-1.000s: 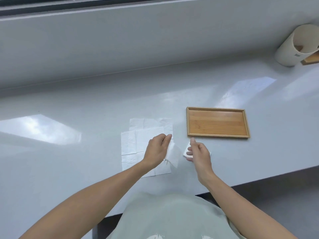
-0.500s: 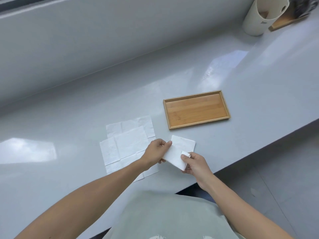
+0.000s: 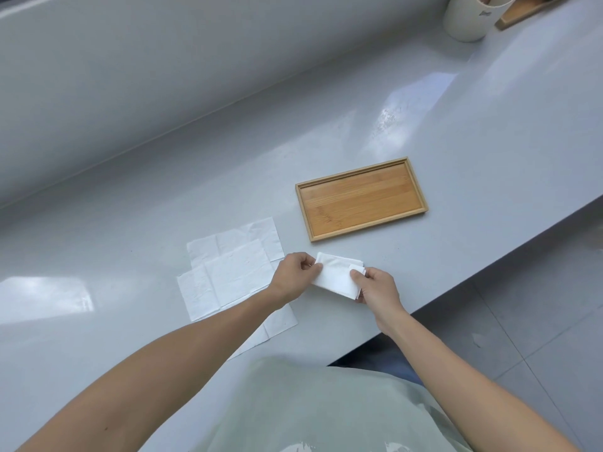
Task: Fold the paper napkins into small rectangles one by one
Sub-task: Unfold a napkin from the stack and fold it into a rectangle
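Note:
A white paper napkin (image 3: 336, 275), folded into a narrow strip, is held just above the grey counter between both hands. My left hand (image 3: 293, 278) pinches its left end with thumb and fingers. At the right end my right hand (image 3: 377, 285) pinches a small folded-over corner. Several unfolded white napkins (image 3: 231, 269) lie overlapping flat on the counter to the left, partly under my left forearm. An empty wooden tray (image 3: 360, 198) sits behind the hands, to the right.
The grey counter (image 3: 473, 151) runs diagonally, with its front edge just right of my right hand and tiled floor below. A cream cylindrical container (image 3: 468, 16) and a wooden board (image 3: 522, 9) stand at the far right corner. A grey wall rises behind.
The napkin has gone from a wider rectangle to a narrower strip, folded over between the hands. The view has swung so the counter appears more tilted.

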